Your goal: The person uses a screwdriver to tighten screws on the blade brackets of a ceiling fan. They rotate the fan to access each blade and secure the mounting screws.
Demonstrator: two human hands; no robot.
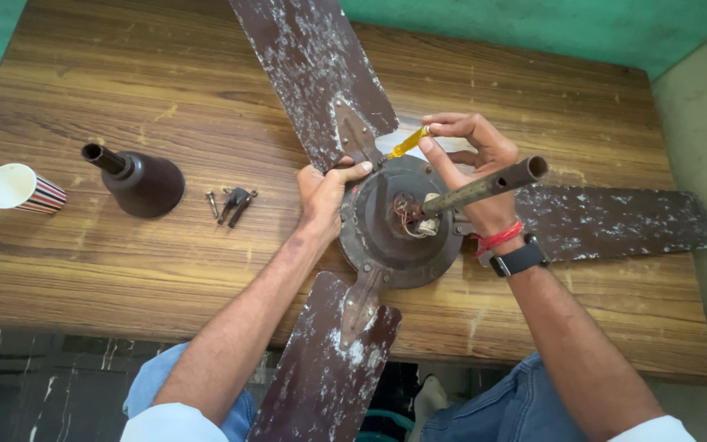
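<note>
An old brown ceiling fan lies on a wooden table [124,270], its round motor housing [386,237] facing up with three paint-flecked blades [312,65] spread out. A rusty down rod [484,187] sticks up from the housing's centre among loose wires. My left hand [325,192] presses on the housing's left rim where the far blade's bracket joins. My right hand [472,155] pinches a yellow-handled screwdriver [409,144], whose tip points down at that same bracket. A red thread and a black watch [519,258] sit on my right wrist.
A dark brown fan canopy cup [137,180] lies on its side at the left. Beside it rest a few small bolts and clips [233,203]. A striped paper cup [22,188] lies tipped at the far left. Green wall borders the table's far edge.
</note>
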